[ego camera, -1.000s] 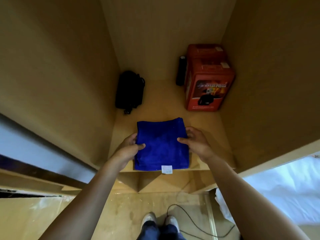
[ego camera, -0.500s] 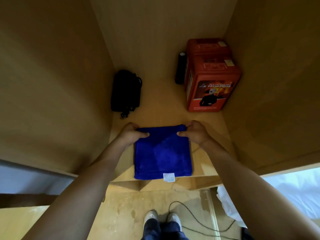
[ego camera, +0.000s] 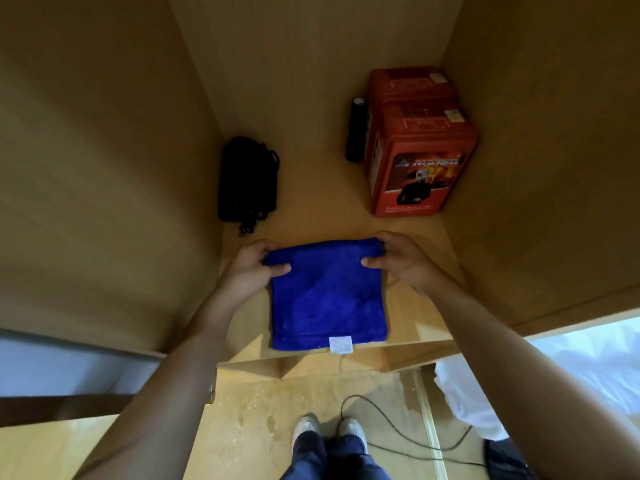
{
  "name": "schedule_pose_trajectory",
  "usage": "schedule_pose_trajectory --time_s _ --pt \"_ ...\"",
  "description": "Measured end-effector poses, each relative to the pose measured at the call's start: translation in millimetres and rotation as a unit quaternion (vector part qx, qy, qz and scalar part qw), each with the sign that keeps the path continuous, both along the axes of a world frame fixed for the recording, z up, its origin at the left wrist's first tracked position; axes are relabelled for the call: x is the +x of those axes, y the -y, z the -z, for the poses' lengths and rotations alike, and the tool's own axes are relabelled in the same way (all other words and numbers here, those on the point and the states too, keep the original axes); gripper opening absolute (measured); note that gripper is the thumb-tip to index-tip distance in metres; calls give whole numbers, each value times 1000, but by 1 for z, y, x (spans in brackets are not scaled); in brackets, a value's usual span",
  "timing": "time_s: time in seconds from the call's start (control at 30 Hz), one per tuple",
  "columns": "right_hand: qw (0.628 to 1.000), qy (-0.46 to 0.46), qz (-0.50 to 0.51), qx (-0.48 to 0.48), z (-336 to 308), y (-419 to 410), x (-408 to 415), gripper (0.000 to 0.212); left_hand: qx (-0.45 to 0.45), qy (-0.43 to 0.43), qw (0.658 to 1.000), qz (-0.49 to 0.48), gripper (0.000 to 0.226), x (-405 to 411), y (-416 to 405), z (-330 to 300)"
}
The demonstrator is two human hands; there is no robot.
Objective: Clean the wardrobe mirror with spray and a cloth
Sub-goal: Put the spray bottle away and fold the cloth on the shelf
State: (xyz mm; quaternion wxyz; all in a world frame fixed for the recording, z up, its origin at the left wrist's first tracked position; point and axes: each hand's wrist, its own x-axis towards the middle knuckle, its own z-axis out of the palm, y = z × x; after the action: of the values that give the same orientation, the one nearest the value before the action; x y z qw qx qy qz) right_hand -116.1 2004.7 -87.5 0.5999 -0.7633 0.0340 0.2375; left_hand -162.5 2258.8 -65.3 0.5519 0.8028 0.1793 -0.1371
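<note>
the folded blue cloth lies flat on the wardrobe shelf, long axis front to back, label at the near edge. left hand and right hand pinch its far corners, further back than a second ago.

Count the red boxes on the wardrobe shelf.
2. One red box stands at the shelf's right side; a second red box sits directly behind it, partly hidden.
</note>
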Motion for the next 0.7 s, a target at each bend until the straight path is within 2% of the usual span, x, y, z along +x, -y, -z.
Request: schedule_pose_trajectory --time_s 0.07,0.13,0.37,0.5,0.6,0.7 --pt "999 36 0 28 -1 4 -17 23 -16 48 999 -4 25 -17 -1 4" --pt "997 80 -11 9 -3 7 -36 16 -4 89 996 2 27 -37 0 8" --pt "959 244 -122 -74 7 26 -92 25 73 186 974 103 49 -93 -10 34" --pt "894 353 -202 -187 24 35 -112 32 200 256 930 170 47 -111 -12 47" --pt "857 381 -245 -247 31 39 -121 34 254 278 902 211 45 -118 -14 60" --pt "835 404 -243 -283 32 40 -130 34 293 289 883 227 39 -125 -12 63"
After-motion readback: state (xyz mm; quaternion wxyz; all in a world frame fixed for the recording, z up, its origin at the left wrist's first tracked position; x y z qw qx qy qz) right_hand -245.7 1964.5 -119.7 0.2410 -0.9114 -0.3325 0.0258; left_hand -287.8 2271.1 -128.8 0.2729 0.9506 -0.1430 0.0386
